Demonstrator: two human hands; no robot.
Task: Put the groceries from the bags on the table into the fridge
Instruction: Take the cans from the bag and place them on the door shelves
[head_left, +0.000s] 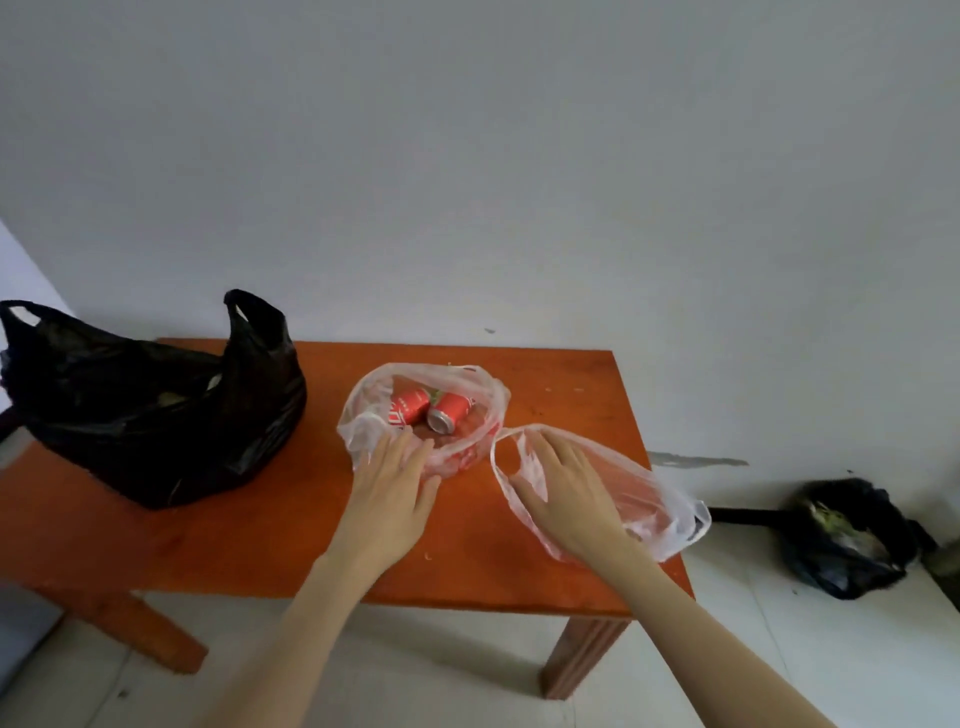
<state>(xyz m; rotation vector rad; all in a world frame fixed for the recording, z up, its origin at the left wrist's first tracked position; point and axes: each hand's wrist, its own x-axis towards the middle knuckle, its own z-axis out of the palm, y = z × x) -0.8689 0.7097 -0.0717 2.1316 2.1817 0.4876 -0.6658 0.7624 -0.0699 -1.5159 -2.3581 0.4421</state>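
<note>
Open counter behind and right of clear bag holding two red cans. Bulky black bag blocking left end. Second clear bag covering right front corner. Bare strip between hands.

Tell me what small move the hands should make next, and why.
Probably the left hand should reach into the open clear plastic bag and grip one of the two red drink cans lying on their sides. Both hands rest flat on plastic and hold nothing; the right hand lies on another clear plastic bag.
</note>
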